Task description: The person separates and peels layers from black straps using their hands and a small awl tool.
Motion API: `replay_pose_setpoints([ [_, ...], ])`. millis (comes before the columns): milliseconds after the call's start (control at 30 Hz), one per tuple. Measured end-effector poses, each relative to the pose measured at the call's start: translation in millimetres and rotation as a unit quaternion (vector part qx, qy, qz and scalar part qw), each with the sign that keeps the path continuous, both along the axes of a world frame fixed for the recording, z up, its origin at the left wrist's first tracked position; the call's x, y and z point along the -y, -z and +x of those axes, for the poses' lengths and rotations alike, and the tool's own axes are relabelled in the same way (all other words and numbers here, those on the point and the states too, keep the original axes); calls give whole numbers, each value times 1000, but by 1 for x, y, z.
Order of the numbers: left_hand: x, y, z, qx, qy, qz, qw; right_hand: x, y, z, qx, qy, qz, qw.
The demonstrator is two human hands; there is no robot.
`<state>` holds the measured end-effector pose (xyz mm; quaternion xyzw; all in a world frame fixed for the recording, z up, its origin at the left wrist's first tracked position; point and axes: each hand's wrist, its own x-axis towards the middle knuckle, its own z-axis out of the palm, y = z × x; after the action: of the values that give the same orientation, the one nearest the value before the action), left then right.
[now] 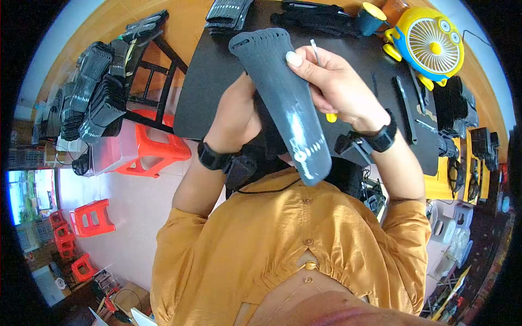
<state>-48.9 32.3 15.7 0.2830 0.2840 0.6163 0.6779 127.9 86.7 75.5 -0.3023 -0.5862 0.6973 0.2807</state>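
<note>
A long dark grey sock-like piece hangs between my hands, slanting down toward my chest. Its top edge has a row of small loops, and its lower end is glossy with white print. My left hand is behind it on the left, with its fingers hidden. My right hand pinches its right edge, thumb on the front. Held in the same right hand is a thin tool, with a slim pale tip above the fingers and a yellow end below.
Behind my hands is a black table. A yellow and blue fan and a dark mug stand at its far right. Long black tools lie on the right. Dark stacks are piled at left, near a red stool.
</note>
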Motion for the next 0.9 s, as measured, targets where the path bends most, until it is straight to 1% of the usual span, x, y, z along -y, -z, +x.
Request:
replay_pose_setpoints([
  [33, -3, 5, -1, -1, 0, 3, 1000, 2, 4, 1, -1, 0, 3, 1000],
  [67, -8, 11, -4, 51, 58, 14, 997, 3, 8, 2, 2, 18, 3, 1000],
  [100, -8, 7, -3, 102, 115, 24, 988, 4, 11, 3, 5, 37, 2, 999],
  [167, -6, -4, 6, 86, 108, 28, 990, 5, 11, 17, 12, 32, 13, 999],
  [233, -3, -18, 12, 92, 40, 1, 995, 10, 8, 33, 21, 25, -13, 999],
  [267, -8, -13, 11, 105, 42, 0, 994, 16, 7, 42, 17, 38, -30, 999],
  [300, -10, -13, 9, 104, 41, 2, 994, 21, 10, 52, -11, 47, -33, 998],
  [367, -13, -12, 9, -1, 80, 24, 996, 30, 15, 73, -86, 86, -58, 991],
  [433, -18, -15, 25, 9, 102, 10, 995, 31, 31, 102, -170, 97, -65, 979],
  [467, -23, -13, 38, -57, 71, 38, 995, 31, 38, 113, -175, 108, -15, 978],
  [500, -28, -9, 49, -120, 41, 64, 990, 38, 37, 119, -199, 130, -23, 971],
  [533, -36, -3, 54, -124, 62, 82, 987, 42, 38, 127, -199, 156, -8, 967],
  [567, -46, 3, 60, -130, 60, 71, 987, 45, 40, 134, -200, 182, 10, 963],
  [633, -61, 6, 71, -116, 13, 75, 990, 57, 40, 149, -199, 202, 13, 959],
  [667, -65, 8, 74, -117, 21, 76, 990, 63, 41, 155, -199, 219, 15, 955],
  [733, -62, -3, 78, -241, 33, 23, 970, 75, 42, 164, -189, 265, 12, 945],
  [767, -63, 0, 78, -242, 39, 21, 969, 79, 44, 170, -190, 271, 10, 944],
  [800, -65, 3, 78, -346, 42, 39, 936, 82, 47, 177, -186, 288, 18, 939],
  [833, -70, 8, 77, -447, 43, 58, 892, 85, 50, 185, -183, 304, 27, 934],
  [867, -81, 21, 73, -622, -1, 126, 773, 89, 52, 191, -174, 323, 35, 930],
  [900, -82, 19, 74, -622, 5, 129, 772, 91, 54, 196, -175, 329, 34, 928],
])
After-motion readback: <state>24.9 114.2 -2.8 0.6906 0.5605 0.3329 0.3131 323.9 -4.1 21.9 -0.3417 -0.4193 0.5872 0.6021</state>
